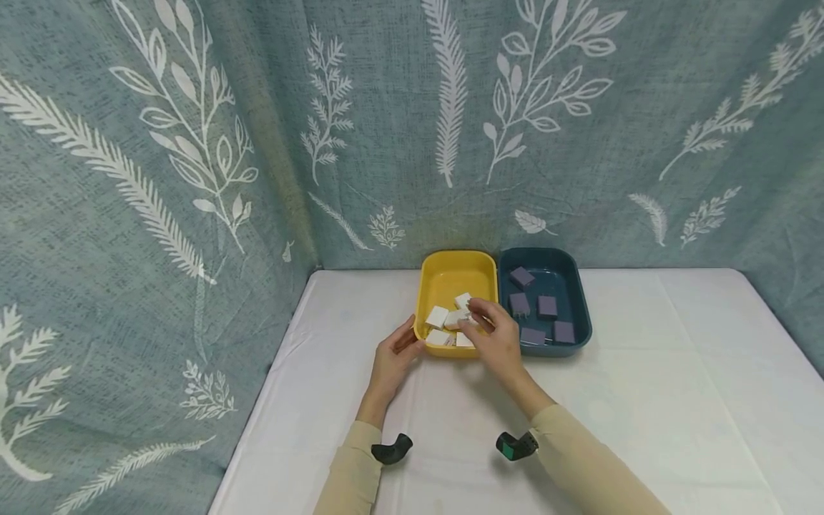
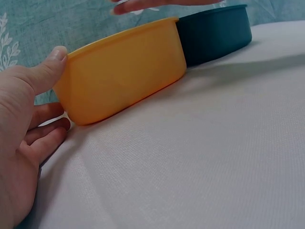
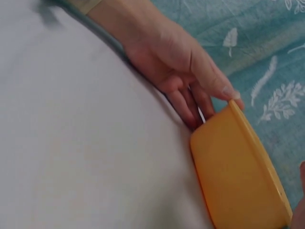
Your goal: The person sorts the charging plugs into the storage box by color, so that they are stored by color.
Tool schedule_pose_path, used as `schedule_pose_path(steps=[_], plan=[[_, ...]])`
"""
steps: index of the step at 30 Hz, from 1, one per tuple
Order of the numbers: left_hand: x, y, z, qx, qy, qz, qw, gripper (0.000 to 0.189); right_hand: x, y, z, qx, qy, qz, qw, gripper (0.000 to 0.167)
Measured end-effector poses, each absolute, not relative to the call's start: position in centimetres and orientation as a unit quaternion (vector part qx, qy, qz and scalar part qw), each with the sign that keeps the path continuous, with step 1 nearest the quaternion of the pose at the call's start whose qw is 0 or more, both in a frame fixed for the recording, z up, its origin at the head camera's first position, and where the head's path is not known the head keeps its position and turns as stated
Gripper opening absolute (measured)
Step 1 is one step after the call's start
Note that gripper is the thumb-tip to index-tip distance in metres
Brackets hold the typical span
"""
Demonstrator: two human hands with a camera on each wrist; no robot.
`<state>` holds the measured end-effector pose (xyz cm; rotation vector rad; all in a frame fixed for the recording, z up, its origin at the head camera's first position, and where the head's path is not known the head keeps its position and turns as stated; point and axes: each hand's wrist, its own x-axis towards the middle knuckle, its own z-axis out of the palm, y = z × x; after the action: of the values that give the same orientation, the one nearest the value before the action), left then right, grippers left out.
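Observation:
My left hand [image 1: 390, 365] holds the near left corner of a yellow tray [image 1: 427, 286]. In the left wrist view its thumb [image 2: 58, 53] lies at the rim while the other fingers bend along the outside wall. Several white square blocks [image 1: 437, 317] lie in the near half of this tray. Over the tray's right side is my right hand [image 1: 501, 343], thumb and fingers apart, fingertips close to a white block [image 1: 456, 320]. From the left wrist, its fingers [image 2: 138, 5] show above the rim, and no block is visible in them.
A dark blue tray [image 1: 584, 315] stands against the yellow one on the right, with several purple blocks [image 1: 547, 307] in it. Both trays sit on a white-covered table [image 1: 650, 372] near its back edge. Behind hangs a blue-green curtain [image 1: 386, 143] with white leaf prints.

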<state>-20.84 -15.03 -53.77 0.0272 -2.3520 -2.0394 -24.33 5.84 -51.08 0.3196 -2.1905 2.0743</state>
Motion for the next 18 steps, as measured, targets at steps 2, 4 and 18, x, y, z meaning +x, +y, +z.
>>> schedule_pose_path(steps=[2, 4, 18], plan=[[-20.9, -15.0, -53.8, 0.007, -0.758, -0.652, 0.014, 0.060, -24.4, 6.3, -51.3, 0.108, -0.724, 0.678, 0.062, 0.040], [-21.0, -15.1, -54.1, 0.006, -0.759, -0.650, 0.013, 0.060, -24.4, 6.8, -51.5, 0.111, -0.732, 0.668, 0.072, 0.037], [-22.3, -14.5, -55.6, 0.001, -0.842, -0.530, 0.106, 0.063, -25.7, 11.2, -50.1, 0.147, -0.874, 0.442, 0.139, 0.043]])
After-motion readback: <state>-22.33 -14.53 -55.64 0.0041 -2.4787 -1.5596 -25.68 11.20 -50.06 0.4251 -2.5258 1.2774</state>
